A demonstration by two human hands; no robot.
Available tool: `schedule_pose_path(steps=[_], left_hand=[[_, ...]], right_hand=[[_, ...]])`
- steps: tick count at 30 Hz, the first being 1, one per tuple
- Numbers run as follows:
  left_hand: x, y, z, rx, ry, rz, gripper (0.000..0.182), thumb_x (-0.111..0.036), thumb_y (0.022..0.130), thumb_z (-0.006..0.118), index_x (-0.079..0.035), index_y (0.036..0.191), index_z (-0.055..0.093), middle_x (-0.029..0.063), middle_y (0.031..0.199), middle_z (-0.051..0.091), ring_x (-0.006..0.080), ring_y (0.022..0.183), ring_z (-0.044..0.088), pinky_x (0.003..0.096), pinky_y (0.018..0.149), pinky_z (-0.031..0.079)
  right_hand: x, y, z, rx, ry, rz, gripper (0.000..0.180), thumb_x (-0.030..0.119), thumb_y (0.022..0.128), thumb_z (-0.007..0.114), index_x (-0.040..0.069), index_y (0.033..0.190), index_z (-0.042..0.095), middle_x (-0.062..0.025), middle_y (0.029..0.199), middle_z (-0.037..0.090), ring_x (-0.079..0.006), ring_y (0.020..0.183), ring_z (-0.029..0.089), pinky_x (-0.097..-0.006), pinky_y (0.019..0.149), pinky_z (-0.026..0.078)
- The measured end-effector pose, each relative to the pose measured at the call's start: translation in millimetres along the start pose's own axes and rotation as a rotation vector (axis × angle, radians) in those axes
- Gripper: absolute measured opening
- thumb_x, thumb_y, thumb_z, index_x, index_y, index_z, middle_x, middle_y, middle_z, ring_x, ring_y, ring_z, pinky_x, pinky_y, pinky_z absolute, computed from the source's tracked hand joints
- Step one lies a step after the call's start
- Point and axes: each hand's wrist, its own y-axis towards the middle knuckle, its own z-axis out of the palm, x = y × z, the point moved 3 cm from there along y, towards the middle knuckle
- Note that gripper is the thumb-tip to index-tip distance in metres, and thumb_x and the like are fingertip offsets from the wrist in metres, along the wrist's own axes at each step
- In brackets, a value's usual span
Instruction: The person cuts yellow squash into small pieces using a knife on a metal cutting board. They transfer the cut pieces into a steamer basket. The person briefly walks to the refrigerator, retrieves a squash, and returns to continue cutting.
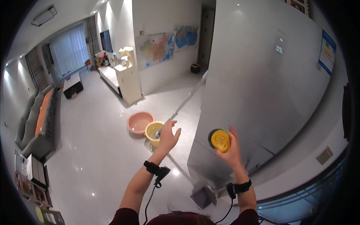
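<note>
My right hand (234, 153) grips a round yellow sponge-like pad (220, 141) with a dark green edge. The pad is beside the tall glossy grey refrigerator door (253, 90); whether it touches the door I cannot tell. My left hand (168, 138) is raised with its fingers apart and holds nothing. Behind it in view, a yellow basin (150, 127) stands on the floor, holding water and the end of a long pole (186, 99). The pole leans up towards the refrigerator's edge. A pink basin (140, 123) sits against the yellow one.
A dark grey box-like object (204, 197) is low near my body. A cream cabinet (129, 84) stands at a wall end near wall maps (157, 49). A grey sofa (29, 121) lines the left, facing a coffee table (73, 83). Cables hang from both wristbands.
</note>
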Motion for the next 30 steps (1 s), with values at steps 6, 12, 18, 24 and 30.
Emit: schedule_pose_path(steps=[6,12,18,24,30], left_hand=[[64.2,133.1,77.5,0.127,0.054,0.022,0.042,-0.023,0.081,0.071,-0.004,0.116,0.056,0.015,0.11,0.06,0.0336,0.105,0.058,0.049,0.091,0.043],[85.8,234.9,180.4,0.094,0.19,0.209,0.048,-0.025,0.076,0.074,-0.002,0.113,0.055,0.0128,0.108,0.058,0.0331,0.121,0.049,0.0569,0.106,0.027],[107.5,289.3,215.2,0.115,0.076,0.321,0.034,-0.017,0.075,0.071,-0.004,0.101,0.055,0.0107,0.105,0.056,0.0329,0.127,0.042,0.0609,0.11,0.016],[126.7,318.5,211.7,0.211,-0.064,0.39,0.029,-0.016,0.073,0.072,-0.008,0.096,0.056,0.0087,0.103,0.054,0.0317,0.128,0.041,0.0603,0.111,0.014],[125.4,314.1,231.1,0.404,-0.13,0.427,0.046,-0.025,0.07,0.079,-0.008,0.106,0.055,0.0096,0.114,0.053,0.0325,0.13,0.039,0.06,0.112,0.012]], right_hand=[[-34.0,89.6,46.9,0.058,-0.066,0.179,0.074,0.026,0.065,0.082,-0.001,0.124,0.048,-0.0205,0.152,0.024,-0.0337,0.133,0.041,-0.0388,0.102,0.044],[-49.1,137.7,90.1,0.019,-0.112,0.209,0.075,0.022,0.063,0.084,0.001,0.124,0.047,-0.0233,0.152,0.023,-0.0346,0.135,0.039,-0.0391,0.103,0.042],[-43.0,166.6,127.8,0.019,-0.387,0.47,0.075,0.029,0.063,0.082,0.005,0.124,0.047,-0.0225,0.152,0.027,-0.035,0.122,0.054,-0.0401,0.09,0.051],[-43.9,187.9,151.5,-0.065,-0.494,0.594,0.075,0.032,0.061,0.084,0.003,0.121,0.048,-0.0236,0.154,0.024,-0.0382,0.113,0.058,-0.0416,0.086,0.052],[-42.8,202.9,164.3,-0.069,-0.573,0.637,0.076,0.032,0.061,0.084,0.003,0.122,0.05,-0.0271,0.153,0.021,-0.039,0.113,0.058,-0.0412,0.086,0.053]])
